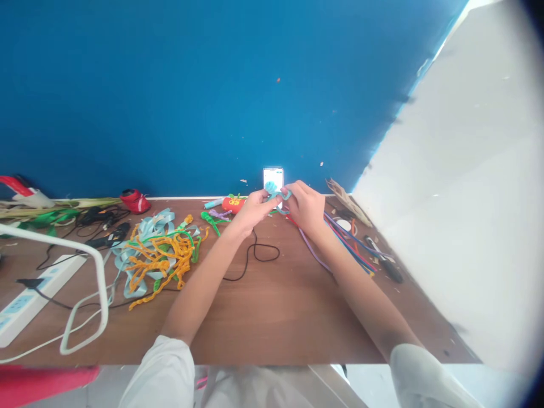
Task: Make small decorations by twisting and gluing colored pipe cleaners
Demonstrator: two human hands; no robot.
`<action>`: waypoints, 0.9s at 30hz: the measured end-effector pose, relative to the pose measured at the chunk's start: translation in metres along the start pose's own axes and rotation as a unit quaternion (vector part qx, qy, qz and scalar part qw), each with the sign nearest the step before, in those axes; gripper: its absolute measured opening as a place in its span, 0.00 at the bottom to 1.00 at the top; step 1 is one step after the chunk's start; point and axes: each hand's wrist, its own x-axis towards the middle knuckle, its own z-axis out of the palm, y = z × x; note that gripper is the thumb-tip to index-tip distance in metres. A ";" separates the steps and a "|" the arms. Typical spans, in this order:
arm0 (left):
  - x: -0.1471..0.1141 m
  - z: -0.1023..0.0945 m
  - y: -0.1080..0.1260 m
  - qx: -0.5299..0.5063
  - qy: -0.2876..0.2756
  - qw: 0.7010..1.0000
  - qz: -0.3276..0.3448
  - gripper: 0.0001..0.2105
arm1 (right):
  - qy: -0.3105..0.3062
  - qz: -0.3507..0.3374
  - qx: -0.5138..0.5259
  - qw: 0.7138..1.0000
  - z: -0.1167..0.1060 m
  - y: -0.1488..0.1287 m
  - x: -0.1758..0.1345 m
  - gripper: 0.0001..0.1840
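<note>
Both of my hands meet over the back of the table, fingers closed on a light-blue pipe cleaner (286, 195). My left hand (255, 212) pinches it between thumb and fingers, and a coiled light-blue part rises above the fingertips. From the other side, my right hand (306, 207) grips the curved end with bent fingers. Just behind them a lit phone (273, 174) leans upright against the blue wall, its lower part covered by my hands. A red cylinder with yellow marks (233, 204) lies left of my left hand.
On the left lie orange pipe-cleaner pieces (174, 255), light-blue ribbon (131, 258), a white power strip (40, 292) and a white bent frame (102, 283). Right of my right forearm are several coloured pipe cleaners (355, 252) and a dark-handled tool (390, 266). A thin black cable (249, 260) curls between my arms.
</note>
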 end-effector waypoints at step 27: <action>-0.006 -0.020 0.015 0.478 0.024 0.852 0.211 0.15 | -0.152 0.267 0.465 0.830 -0.011 -0.014 0.014 0.15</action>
